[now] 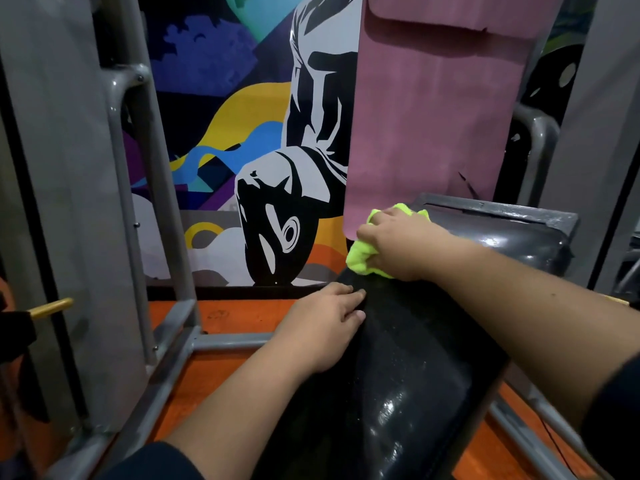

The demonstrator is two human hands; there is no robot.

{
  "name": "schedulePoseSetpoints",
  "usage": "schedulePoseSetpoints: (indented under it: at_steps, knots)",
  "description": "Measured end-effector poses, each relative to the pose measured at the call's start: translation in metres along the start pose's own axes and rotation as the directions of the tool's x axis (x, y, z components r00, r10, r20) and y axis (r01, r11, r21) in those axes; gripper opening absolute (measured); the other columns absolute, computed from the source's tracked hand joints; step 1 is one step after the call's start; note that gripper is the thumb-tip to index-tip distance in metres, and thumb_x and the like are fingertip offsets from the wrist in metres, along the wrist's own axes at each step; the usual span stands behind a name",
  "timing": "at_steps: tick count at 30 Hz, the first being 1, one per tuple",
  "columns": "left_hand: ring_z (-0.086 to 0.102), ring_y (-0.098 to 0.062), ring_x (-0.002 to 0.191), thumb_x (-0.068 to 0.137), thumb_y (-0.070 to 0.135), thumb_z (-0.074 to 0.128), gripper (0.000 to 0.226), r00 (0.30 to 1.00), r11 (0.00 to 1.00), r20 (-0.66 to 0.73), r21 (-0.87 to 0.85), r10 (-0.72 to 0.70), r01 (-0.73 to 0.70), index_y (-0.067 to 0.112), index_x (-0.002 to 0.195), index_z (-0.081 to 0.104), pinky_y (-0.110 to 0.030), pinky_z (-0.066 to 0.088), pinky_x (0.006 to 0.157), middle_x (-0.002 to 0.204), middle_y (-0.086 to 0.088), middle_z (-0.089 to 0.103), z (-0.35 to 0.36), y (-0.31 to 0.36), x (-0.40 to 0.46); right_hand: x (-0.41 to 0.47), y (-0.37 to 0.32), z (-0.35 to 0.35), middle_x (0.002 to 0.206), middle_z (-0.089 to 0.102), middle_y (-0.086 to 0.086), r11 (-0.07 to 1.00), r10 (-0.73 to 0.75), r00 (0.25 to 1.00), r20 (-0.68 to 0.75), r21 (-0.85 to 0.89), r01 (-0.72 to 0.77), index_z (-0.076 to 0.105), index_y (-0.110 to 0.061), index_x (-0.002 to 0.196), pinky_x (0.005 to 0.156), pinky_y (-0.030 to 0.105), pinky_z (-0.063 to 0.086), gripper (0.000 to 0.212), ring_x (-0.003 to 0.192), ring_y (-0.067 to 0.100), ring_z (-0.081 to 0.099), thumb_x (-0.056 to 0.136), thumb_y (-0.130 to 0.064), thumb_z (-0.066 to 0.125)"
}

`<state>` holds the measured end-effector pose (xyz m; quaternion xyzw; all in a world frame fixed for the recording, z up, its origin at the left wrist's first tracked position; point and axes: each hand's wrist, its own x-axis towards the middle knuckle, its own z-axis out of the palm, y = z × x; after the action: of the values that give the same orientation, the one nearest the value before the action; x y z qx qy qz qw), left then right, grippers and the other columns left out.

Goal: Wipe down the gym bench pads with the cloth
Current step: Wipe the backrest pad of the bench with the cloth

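My left hand (pixel 323 323) rests flat, fingers straight, on the left edge of the glossy black bench pad (pixel 398 393). Farther up, at the pad's far end, my right hand (pixel 398 245) bunches the fuzzy neon-green cloth (pixel 360 258) against it. Beyond hangs a pink mat (pixel 433 116) before a painted wall (pixel 242 133).

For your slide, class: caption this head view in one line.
Right hand wipes black bench pad with green cloth; left hand rests on it.
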<state>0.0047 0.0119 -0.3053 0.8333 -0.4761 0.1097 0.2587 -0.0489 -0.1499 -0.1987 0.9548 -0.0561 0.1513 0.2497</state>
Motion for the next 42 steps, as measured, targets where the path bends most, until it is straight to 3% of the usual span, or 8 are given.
schedulePoseSetpoints:
  at_steps: [4, 8, 14, 23, 26, 31, 34, 42]
  knots:
    - [0.037, -0.010, 0.142, 0.103, 0.040, 0.046, 0.045, 1.000, 1.000, 0.003, -0.015, 0.006, -0.006, 0.035, 0.148, 0.046, -0.028, 0.034, 0.113, 0.155, 0.015, 0.039, 0.001, -0.001, -0.002, -0.007, 0.001, 0.006, 0.133, 0.047, 0.007, 0.997, -0.067, 0.998, 0.017, -0.041, 0.067, 0.044, -0.027, 0.131, 0.100, 0.048, 0.040, 0.046, 0.131, 0.031, 0.039, 0.094, -0.053, 0.049]
    - [0.036, -0.009, 0.143, 0.104, 0.040, 0.045, 0.045, 1.000, 1.000, -0.008, 0.000, 0.009, -0.009, 0.034, 0.149, 0.045, -0.027, 0.034, 0.113, 0.156, 0.015, 0.038, 0.002, -0.001, -0.002, -0.010, 0.004, -0.001, 0.138, 0.044, 0.007, 0.996, 0.033, 0.999, 0.008, -0.087, -0.032, 0.041, -0.027, 0.133, 0.109, 0.061, 0.027, 0.046, 0.135, 0.033, 0.035, 0.096, -0.054, 0.046]
    - [0.036, -0.007, 0.142, 0.103, 0.040, 0.047, 0.044, 1.000, 1.000, -0.010, -0.028, 0.010, -0.010, 0.037, 0.147, 0.047, -0.027, 0.035, 0.112, 0.155, 0.018, 0.039, 0.003, -0.003, -0.004, -0.022, 0.014, 0.000, 0.131, 0.045, 0.005, 0.998, -0.036, 0.998, -0.061, -0.044, 0.034, 0.043, -0.027, 0.127, 0.078, 0.040, 0.036, 0.038, 0.125, 0.030, 0.041, 0.097, -0.049, 0.046]
    - [0.032, -0.006, 0.145, 0.103, 0.039, 0.047, 0.046, 1.000, 1.000, -0.018, -0.015, -0.001, 0.001, 0.037, 0.149, 0.044, -0.023, 0.029, 0.115, 0.157, 0.018, 0.036, 0.003, 0.001, -0.007, -0.031, 0.020, -0.003, 0.122, 0.048, 0.003, 0.996, -0.038, 0.995, -0.092, 0.075, 0.045, 0.050, -0.028, 0.118, 0.079, 0.042, 0.046, 0.026, 0.115, 0.029, 0.045, 0.093, -0.034, 0.056]
    - [0.030, -0.006, 0.146, 0.103, 0.039, 0.047, 0.046, 1.000, 1.000, -0.022, -0.007, -0.020, 0.020, 0.037, 0.149, 0.043, -0.020, 0.025, 0.114, 0.158, 0.017, 0.036, 0.001, 0.000, -0.005, -0.030, 0.009, -0.001, 0.119, 0.048, 0.003, 0.999, -0.037, 0.994, -0.107, 0.021, 0.040, 0.052, -0.029, 0.114, 0.071, 0.036, 0.037, 0.025, 0.114, 0.028, 0.046, 0.091, -0.027, 0.059]
    - [0.032, -0.005, 0.145, 0.103, 0.038, 0.048, 0.046, 1.000, 1.000, -0.013, -0.021, -0.016, 0.016, 0.036, 0.148, 0.045, -0.021, 0.027, 0.114, 0.157, 0.017, 0.037, 0.003, 0.002, -0.006, -0.040, 0.016, -0.003, 0.123, 0.049, 0.002, 0.996, -0.044, 0.995, -0.093, 0.079, 0.052, 0.051, -0.027, 0.120, 0.081, 0.039, 0.042, 0.028, 0.115, 0.027, 0.044, 0.093, -0.032, 0.056]
    - [0.033, -0.007, 0.145, 0.103, 0.037, 0.048, 0.045, 0.999, 0.999, -0.022, -0.013, -0.033, 0.033, 0.036, 0.149, 0.045, -0.022, 0.027, 0.114, 0.157, 0.017, 0.037, 0.002, 0.001, -0.006, -0.036, 0.008, -0.001, 0.121, 0.049, 0.002, 0.999, -0.037, 0.991, -0.130, 0.004, 0.038, 0.052, -0.028, 0.118, 0.075, 0.033, 0.027, 0.026, 0.117, 0.027, 0.045, 0.094, -0.032, 0.057]
    - [0.031, -0.006, 0.145, 0.104, 0.037, 0.046, 0.045, 0.998, 0.997, -0.026, -0.054, -0.052, 0.050, 0.037, 0.149, 0.044, -0.025, 0.028, 0.117, 0.157, 0.019, 0.035, 0.007, 0.001, -0.009, -0.046, 0.006, 0.003, 0.121, 0.051, 0.003, 0.998, -0.062, 0.986, -0.154, 0.007, 0.063, 0.051, -0.025, 0.119, 0.083, 0.037, 0.036, 0.027, 0.118, 0.028, 0.044, 0.094, -0.032, 0.055]
